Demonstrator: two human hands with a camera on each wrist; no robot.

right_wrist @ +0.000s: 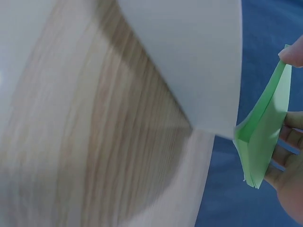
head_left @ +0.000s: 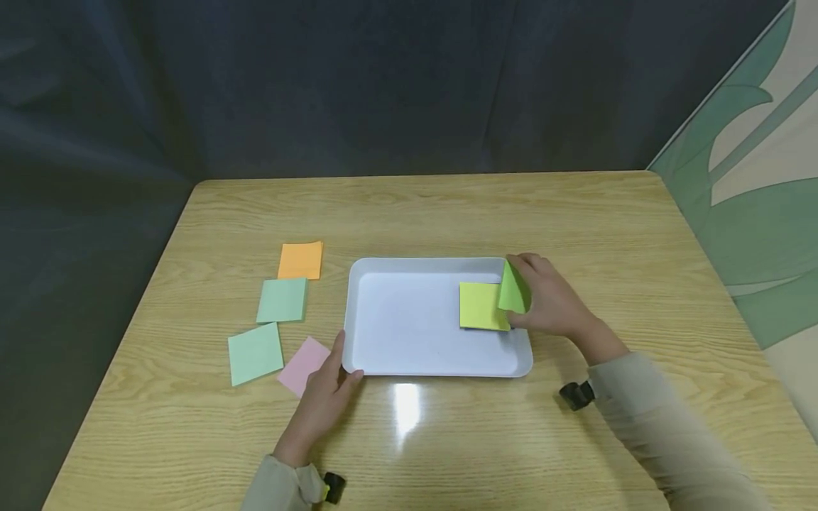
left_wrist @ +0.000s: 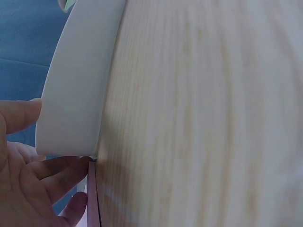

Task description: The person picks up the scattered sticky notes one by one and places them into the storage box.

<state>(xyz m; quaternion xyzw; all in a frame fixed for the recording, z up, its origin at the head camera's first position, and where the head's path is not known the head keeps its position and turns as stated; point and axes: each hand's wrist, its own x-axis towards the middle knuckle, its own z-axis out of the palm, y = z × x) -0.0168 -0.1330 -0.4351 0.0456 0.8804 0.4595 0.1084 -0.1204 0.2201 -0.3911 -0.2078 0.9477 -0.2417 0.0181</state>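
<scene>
A white rectangular tray (head_left: 409, 319) lies on the wooden table, and a yellow sticky note pad (head_left: 481, 305) sits flat at its right end. Above the tray's right edge, my right hand (head_left: 543, 298) holds a bright green sticky note pad (head_left: 511, 289) tilted up between thumb and fingers. In the right wrist view that green pad (right_wrist: 262, 125) looks slightly bent, its sheets fanning apart at one end. My left hand (head_left: 326, 390) grips the tray's near left corner. The left wrist view shows the thumb at the tray's rim and fingers against its side (left_wrist: 78, 85).
Left of the tray lie an orange sticky note pad (head_left: 301, 260), a mint green pad (head_left: 282, 300), a second mint pad (head_left: 255, 354) and a pink pad (head_left: 303, 365) beside my left hand. A dark curtain (head_left: 409, 85) hangs behind the table.
</scene>
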